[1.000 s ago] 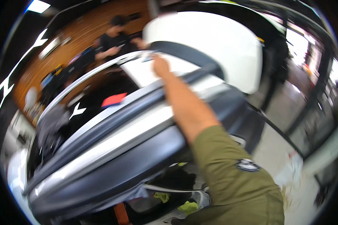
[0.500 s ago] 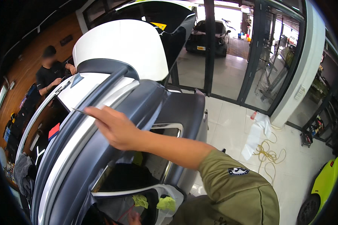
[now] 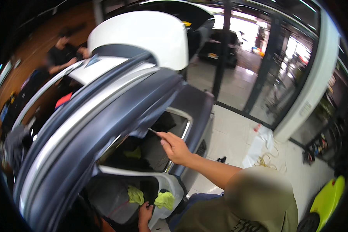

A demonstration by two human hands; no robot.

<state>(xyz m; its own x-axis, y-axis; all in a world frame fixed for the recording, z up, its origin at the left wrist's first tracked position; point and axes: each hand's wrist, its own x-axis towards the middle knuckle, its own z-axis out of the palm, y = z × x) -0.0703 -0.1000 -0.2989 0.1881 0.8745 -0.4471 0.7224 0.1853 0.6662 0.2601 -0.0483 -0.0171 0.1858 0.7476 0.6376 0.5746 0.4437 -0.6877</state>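
Around a slim, pen-like tool [image 3: 152,131], the fingers of my right hand [image 3: 174,147] are closed. The tool's tip is by the loose lower edge of a dark grey film [image 3: 158,101], above the car's side window [image 3: 167,124]. This film covers the body along the roof edge and hangs wrinkled over the top of the window opening. Low in the view, my left hand [image 3: 145,213] is at the open door, just below a yellow-green cloth [image 3: 135,195]. Its fingers look curled, and what they hold, if anything, is hidden. A second yellow-green cloth [image 3: 164,200] lies on the door's edge.
A dark roof rail [image 3: 85,92] runs along the white roof, beneath the raised white tailgate [image 3: 143,36]. Across the car stands another person [image 3: 62,52]. White sheeting [image 3: 258,145] and a yellow hose [image 3: 265,160] lie on the tiles. A lime-green car [image 3: 328,197] is at lower right.
My right hand has moved from above the roof rail down and right to the window's upper edge, still with the tool. My left hand shows more fully. The view has shifted.
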